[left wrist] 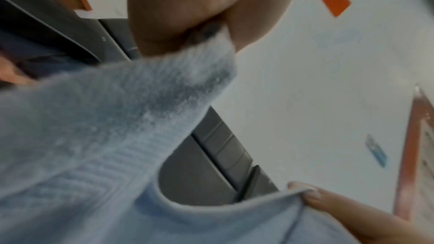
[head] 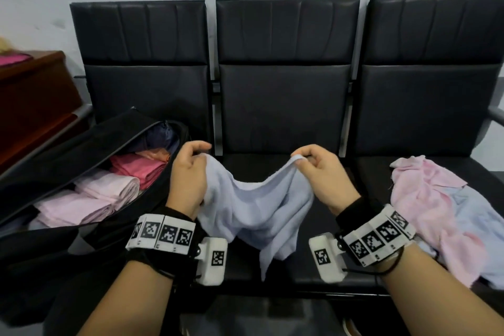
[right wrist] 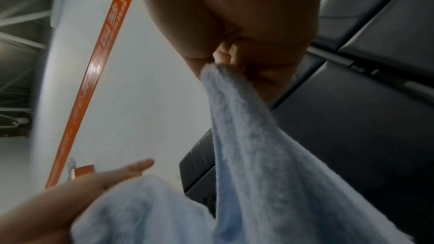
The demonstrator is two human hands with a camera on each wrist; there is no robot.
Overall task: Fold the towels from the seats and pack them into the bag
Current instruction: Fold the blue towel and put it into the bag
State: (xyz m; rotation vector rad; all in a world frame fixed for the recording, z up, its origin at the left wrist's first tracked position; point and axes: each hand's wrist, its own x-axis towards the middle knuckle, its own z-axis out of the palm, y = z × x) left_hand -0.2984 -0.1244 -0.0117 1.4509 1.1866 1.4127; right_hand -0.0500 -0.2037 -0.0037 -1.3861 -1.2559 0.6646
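L hand (head: 188, 172) & R hand (head: 320, 172) each pinched a top corner of the pale blue towel (head: 259, 213) w/ curled fingers, cloth sagging btwn them above the middle seat (head: 283, 161). Open bag (head: 81, 144) w/ folded towels sat left; loose pink towels (head: 436, 199) lay right.

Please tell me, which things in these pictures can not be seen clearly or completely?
- Bag, head view: its near end is cut off by the left edge, and its flap hides part of the folded towels.
- Loose pile of towels, head view: the right edge cuts it off, so their number is unclear.
- Light blue towel: its lower corners hang behind the wrists.
- Orange sign, right wrist view: text too blurred to read.
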